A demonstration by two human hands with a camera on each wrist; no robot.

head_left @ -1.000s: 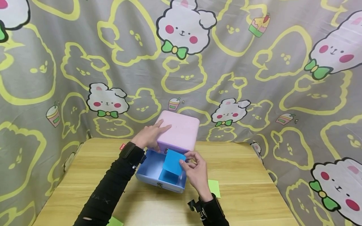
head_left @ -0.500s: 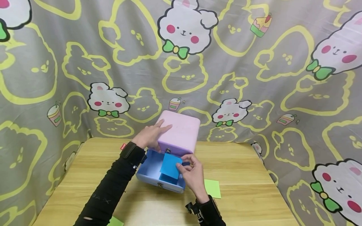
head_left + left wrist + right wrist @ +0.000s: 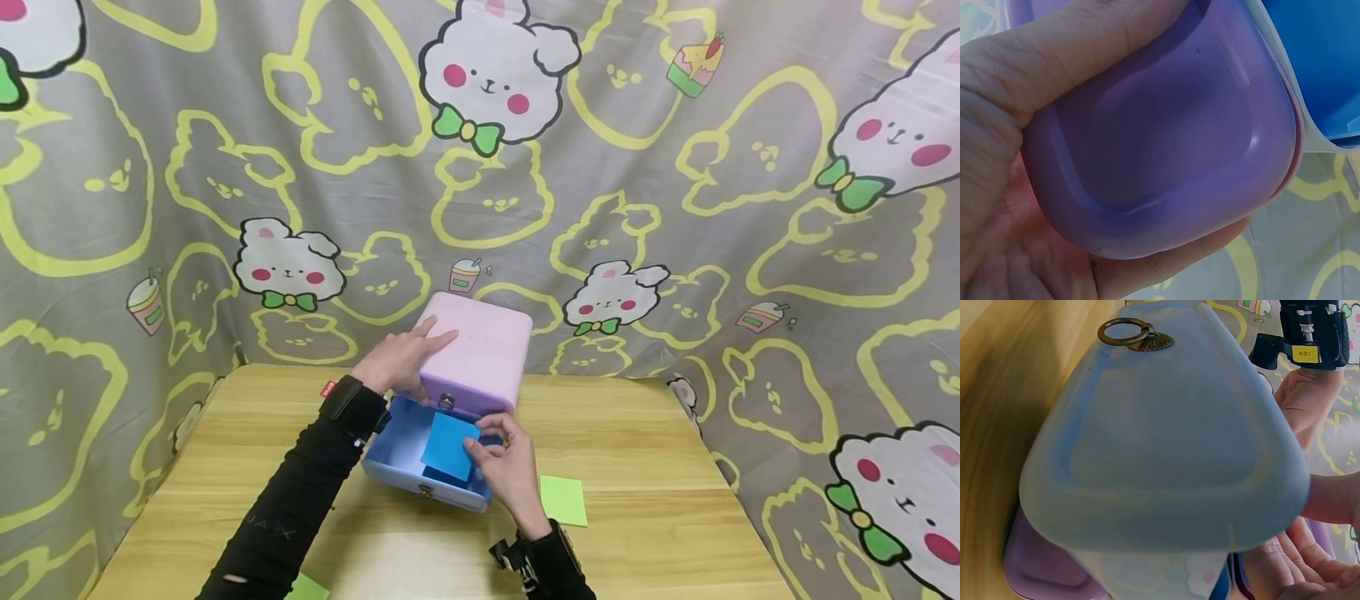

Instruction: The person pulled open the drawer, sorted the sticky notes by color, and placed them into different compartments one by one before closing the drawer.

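A small drawer box with a pink top (image 3: 474,343) stands at the back of the table. Its purple upper drawer front (image 3: 472,403) is shut, while the light blue lower drawer (image 3: 390,473) is pulled out towards me. With spread fingers on the pink top and the thumb on the purple front, my left hand (image 3: 393,362) grips the box's left corner. My right hand (image 3: 510,467) pinches the right edge of a blue square paper (image 3: 450,446) over the drawer. Darker blue shows beneath the paper; I cannot tell whether it is another sheet. The right wrist view shows the blue drawer front (image 3: 1166,425) close up.
A light green paper square (image 3: 562,501) lies on the wooden table (image 3: 645,467) right of the box. Part of another green paper (image 3: 307,587) shows by my left sleeve. A small red tag (image 3: 327,388) sits behind the left wrist. Patterned cloth (image 3: 495,208) hangs around the table.
My right hand has moved down and slightly left with the blue paper, lower over the open drawer. The left hand has kept its place on the box.
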